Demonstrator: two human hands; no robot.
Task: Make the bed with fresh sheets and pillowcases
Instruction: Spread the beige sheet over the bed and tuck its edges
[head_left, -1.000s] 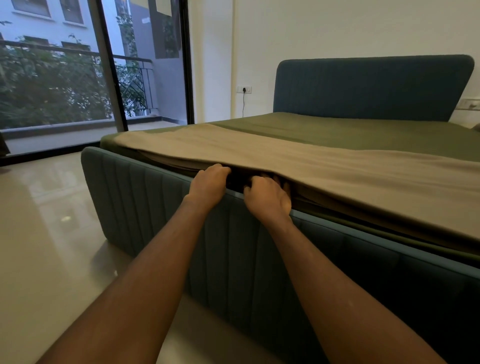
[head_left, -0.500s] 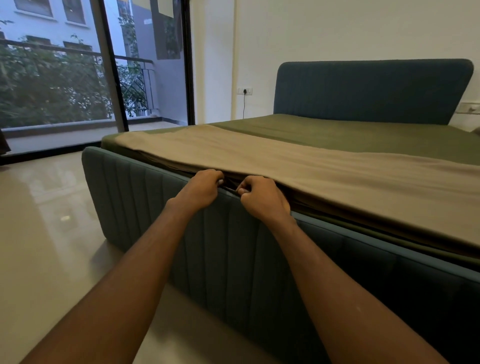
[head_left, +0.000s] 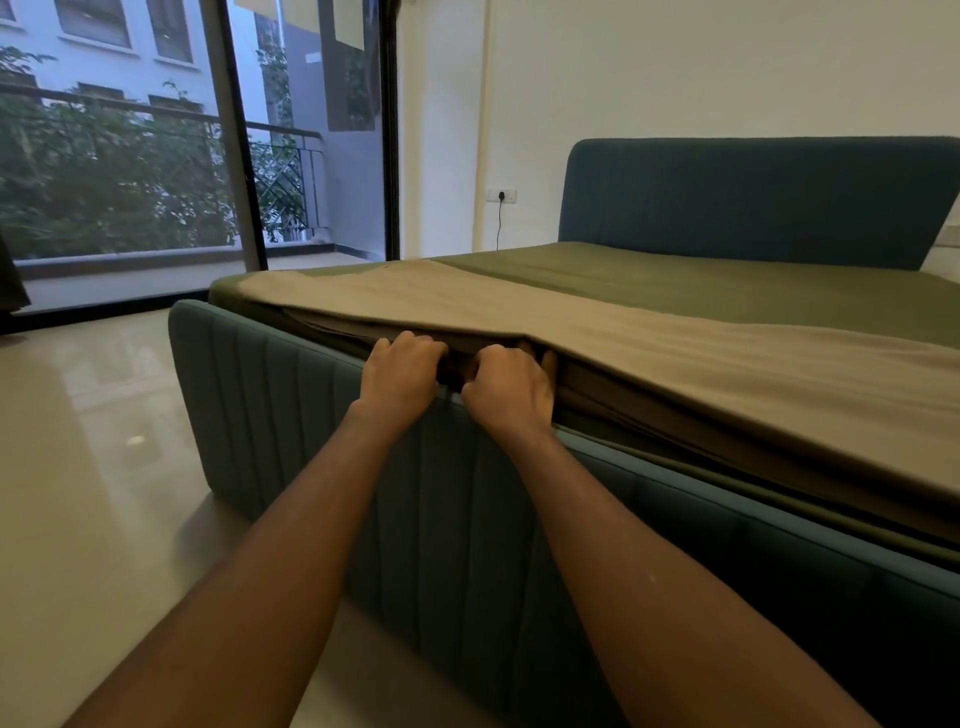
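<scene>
Head view, only one:

- Tan sheet (head_left: 649, 353) lies across the foot end of the bed, flat on top. Its near edge drops over the mattress side into the gap behind the footboard (head_left: 311, 415).
- Green sheet (head_left: 727, 280) is underneath. It is bare from the tan sheet's far edge up to the headboard (head_left: 753, 197), and a green strip also shows at the far-left corner.
- Left hand (head_left: 402, 374) is on the top of the footboard with knuckles up. Its fingers are curled and clenched into the hanging fold of the tan sheet; the fingertips are buried in the cloth.
- Right hand (head_left: 511, 389) is just beside the left, the two nearly touching. It makes the same fist-like grasp on the sheet edge. The thumb is stuck up against the mattress side and the fingertips are hidden in the gap.
- The tan sheet is lifted slightly into a ridge right above the two hands. Dark folded layers show under it on either side.
- Both forearms are bare and reach in from the bottom of the frame.
- Surroundings: glossy tiled floor (head_left: 78, 493) on the left; glass door (head_left: 130, 156) to a balcony with a railing and trees outside; wall socket (head_left: 502, 195) with a cable plugged in, left of the headboard.
</scene>
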